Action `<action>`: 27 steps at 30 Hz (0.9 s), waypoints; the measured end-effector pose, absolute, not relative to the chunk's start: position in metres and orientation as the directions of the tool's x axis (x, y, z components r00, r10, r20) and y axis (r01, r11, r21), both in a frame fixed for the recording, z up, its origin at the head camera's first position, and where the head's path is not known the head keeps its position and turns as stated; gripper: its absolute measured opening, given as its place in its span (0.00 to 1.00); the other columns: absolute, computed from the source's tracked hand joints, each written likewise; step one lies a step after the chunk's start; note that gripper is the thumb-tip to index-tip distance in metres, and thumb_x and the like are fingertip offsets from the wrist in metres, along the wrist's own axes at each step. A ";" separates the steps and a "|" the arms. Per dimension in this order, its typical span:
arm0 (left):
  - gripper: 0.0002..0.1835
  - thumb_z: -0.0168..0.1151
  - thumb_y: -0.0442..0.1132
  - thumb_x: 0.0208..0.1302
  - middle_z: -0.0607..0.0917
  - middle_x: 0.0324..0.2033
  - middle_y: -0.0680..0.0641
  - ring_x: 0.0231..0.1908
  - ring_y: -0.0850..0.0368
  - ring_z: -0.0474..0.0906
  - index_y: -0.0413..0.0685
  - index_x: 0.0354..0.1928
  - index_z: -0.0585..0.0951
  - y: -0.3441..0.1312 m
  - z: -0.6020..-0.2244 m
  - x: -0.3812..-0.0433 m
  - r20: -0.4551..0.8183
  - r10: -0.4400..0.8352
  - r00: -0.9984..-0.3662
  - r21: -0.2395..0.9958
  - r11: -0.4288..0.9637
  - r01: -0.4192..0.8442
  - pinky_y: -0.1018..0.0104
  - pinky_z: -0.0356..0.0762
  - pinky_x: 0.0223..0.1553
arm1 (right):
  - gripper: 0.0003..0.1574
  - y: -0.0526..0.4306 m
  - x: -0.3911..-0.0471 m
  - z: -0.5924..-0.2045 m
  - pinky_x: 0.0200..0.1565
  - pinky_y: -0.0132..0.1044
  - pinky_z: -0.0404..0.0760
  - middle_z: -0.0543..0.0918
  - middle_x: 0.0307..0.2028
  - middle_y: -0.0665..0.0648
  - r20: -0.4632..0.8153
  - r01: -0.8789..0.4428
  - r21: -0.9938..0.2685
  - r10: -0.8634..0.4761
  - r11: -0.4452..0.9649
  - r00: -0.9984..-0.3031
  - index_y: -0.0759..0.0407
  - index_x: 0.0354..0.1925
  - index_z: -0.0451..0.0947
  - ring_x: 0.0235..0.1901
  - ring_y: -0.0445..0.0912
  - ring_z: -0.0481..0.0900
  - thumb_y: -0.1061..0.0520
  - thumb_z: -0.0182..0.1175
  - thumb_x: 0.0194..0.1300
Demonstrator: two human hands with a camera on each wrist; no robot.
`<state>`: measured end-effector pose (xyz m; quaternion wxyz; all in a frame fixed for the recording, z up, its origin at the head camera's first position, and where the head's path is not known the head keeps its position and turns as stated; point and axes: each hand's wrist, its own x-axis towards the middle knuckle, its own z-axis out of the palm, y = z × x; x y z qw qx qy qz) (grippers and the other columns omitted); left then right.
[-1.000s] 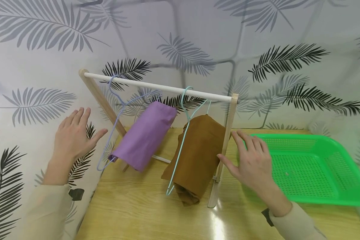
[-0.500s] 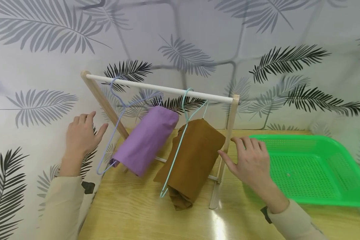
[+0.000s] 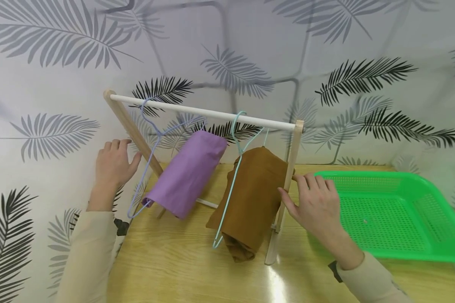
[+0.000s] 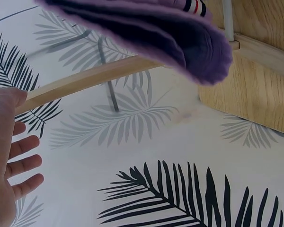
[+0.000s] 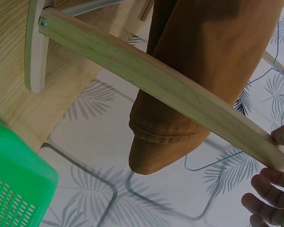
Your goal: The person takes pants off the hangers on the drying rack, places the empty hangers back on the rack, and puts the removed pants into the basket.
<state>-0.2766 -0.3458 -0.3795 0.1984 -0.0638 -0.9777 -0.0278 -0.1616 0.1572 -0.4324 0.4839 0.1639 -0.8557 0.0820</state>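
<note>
A small wooden clothes rack [image 3: 204, 111] with a white top bar stands on the table. From the bar hang a purple folded garment [image 3: 189, 172] on a lilac hanger [image 3: 151, 158] and a brown folded garment [image 3: 255, 202] on a mint hanger [image 3: 230, 191]. My right hand [image 3: 316, 206] pinches the rack's right wooden post [image 5: 165, 90] between thumb and fingers. Beside the left post [image 4: 92, 78], my left hand [image 3: 113, 166] is held with fingers loosely bent, its thumb [image 4: 9, 97] overlapping the post's end in the left wrist view.
A green plastic basket [image 3: 386, 252] sits on the table to the right, close to my right forearm. The wooden table [image 3: 197, 269] meets a wall covering [image 3: 258, 25] with a leaf pattern at the back and left.
My left hand has moved right to the rack's left post. My right hand has closed in on the right post with thumb and fingers. The hanging garments have swayed slightly.
</note>
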 end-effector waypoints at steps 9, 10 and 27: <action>0.22 0.58 0.45 0.74 0.80 0.52 0.28 0.54 0.28 0.75 0.31 0.56 0.75 -0.343 -0.385 -0.285 0.472 0.133 -0.872 0.026 0.986 0.165 0.34 0.74 0.51 | 0.37 0.156 -0.163 -0.434 0.28 0.50 0.73 0.86 0.28 0.65 0.860 -0.371 0.031 -0.214 0.928 -0.463 0.67 0.39 0.82 0.26 0.61 0.80 0.35 0.51 0.77; 0.21 0.58 0.44 0.74 0.81 0.50 0.28 0.53 0.28 0.75 0.31 0.55 0.76 -0.343 -0.385 -0.285 0.486 0.138 -0.863 0.024 0.985 0.171 0.34 0.74 0.50 | 0.37 0.156 -0.163 -0.434 0.28 0.50 0.73 0.86 0.28 0.65 0.861 -0.374 0.035 -0.218 0.927 -0.459 0.68 0.39 0.82 0.26 0.61 0.80 0.35 0.51 0.77; 0.15 0.61 0.39 0.72 0.79 0.39 0.30 0.45 0.28 0.75 0.30 0.43 0.74 -0.338 -0.386 -0.292 0.553 0.184 -0.813 0.014 0.973 0.230 0.35 0.72 0.45 | 0.39 0.158 -0.165 -0.438 0.27 0.47 0.77 0.82 0.28 0.68 0.837 -0.458 0.072 -0.304 0.886 -0.456 0.76 0.38 0.78 0.27 0.59 0.78 0.40 0.44 0.83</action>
